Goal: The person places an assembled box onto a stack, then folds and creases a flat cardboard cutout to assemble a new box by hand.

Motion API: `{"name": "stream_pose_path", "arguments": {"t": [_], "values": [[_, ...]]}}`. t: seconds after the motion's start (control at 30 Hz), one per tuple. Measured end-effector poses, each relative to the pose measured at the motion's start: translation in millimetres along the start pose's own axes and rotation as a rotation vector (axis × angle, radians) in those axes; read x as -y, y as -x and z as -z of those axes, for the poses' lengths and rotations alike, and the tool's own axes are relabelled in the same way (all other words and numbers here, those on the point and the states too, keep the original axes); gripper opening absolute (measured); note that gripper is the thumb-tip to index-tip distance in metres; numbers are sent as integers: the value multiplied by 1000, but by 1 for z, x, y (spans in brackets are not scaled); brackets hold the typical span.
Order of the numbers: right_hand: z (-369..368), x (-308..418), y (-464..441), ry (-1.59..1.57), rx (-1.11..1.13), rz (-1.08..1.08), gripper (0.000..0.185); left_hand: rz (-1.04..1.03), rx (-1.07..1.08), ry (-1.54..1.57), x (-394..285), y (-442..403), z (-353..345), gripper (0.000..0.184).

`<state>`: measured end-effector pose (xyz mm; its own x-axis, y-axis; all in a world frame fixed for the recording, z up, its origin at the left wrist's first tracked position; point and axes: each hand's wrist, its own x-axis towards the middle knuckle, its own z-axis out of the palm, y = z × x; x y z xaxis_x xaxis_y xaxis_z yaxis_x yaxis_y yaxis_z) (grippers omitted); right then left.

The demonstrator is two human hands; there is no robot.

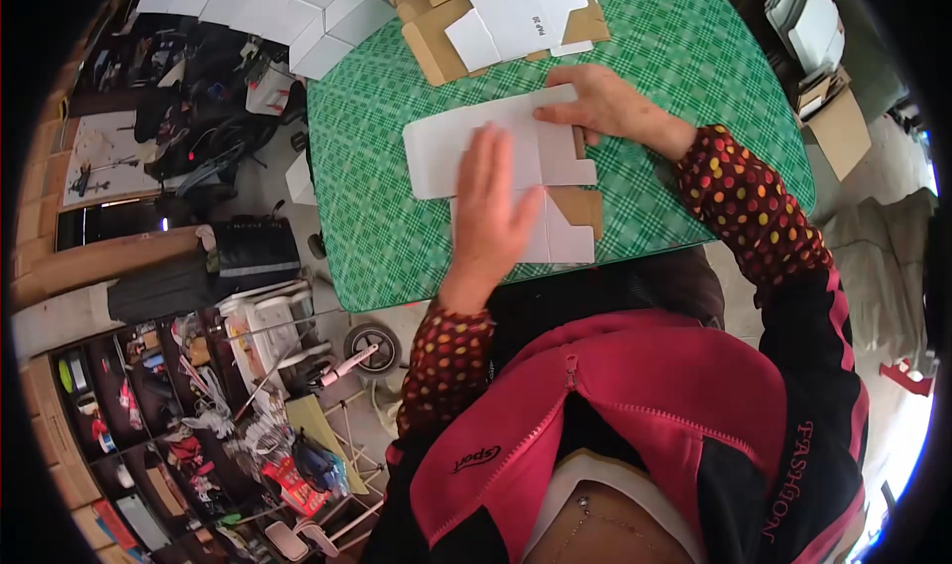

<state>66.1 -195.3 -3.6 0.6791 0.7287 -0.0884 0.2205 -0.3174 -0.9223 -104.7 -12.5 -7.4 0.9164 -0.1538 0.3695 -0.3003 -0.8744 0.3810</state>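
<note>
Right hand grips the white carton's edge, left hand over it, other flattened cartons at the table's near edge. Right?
Not quite: in the head view, the other flattened cartons lie at the far side of the table, beyond the white carton. The rest holds: right hand gripping its edge, left hand over it.

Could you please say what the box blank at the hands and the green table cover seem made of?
The box blank looks like thin cardboard, matte white, with brown showing on a flap. The green table cover may be plastic sheeting or cloth: its surface looks smooth and plaid, any weave too fine to see.
</note>
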Motion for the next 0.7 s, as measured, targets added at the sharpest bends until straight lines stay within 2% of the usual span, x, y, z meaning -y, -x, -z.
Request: {"name": "stream_pose_path", "arguments": {"t": [0.03,0.17,0.33,0.53,0.7], "values": [[-1,-6,0,0,9,0,43,-34,13,-37,2,-2,-19,69],[-9,-37,-1,694,-528,399,30,-42,69,-189,-3,-11,-43,76],[-11,-33,0,798,-513,323,24,17,129,-245,-8,-13,-41,76],[-13,-37,-3,854,-483,309,27,26,131,-238,-3,-14,-42,76],[-12,-42,-5,885,-506,351,26,149,148,-232,26,-18,-39,78]]}}
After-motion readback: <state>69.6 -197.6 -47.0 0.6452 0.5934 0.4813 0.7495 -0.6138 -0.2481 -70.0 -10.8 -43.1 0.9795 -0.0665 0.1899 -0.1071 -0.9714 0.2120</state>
